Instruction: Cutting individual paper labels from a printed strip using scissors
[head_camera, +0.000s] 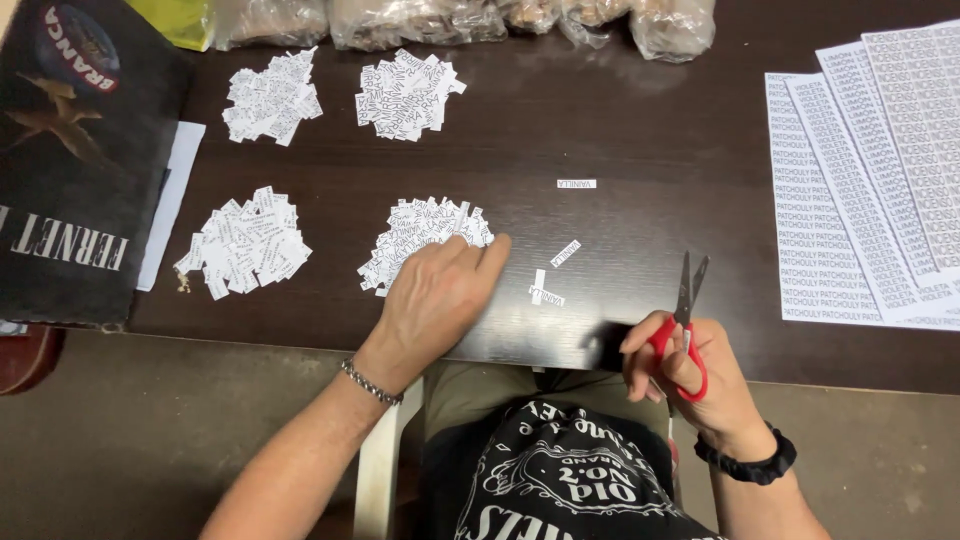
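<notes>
My left hand lies palm down on the dark table, fingertips touching the near edge of a heap of small cut paper labels. It holds nothing that I can see. My right hand grips red-handled scissors at the table's near edge, blades slightly apart and pointing away from me. Three loose cut labels lie between my hands, with another label farther back.
Three more label heaps lie at left, back left and back middle. Overlapping printed sheets cover the right side. A dark printed bag lies left. Clear plastic bags line the far edge.
</notes>
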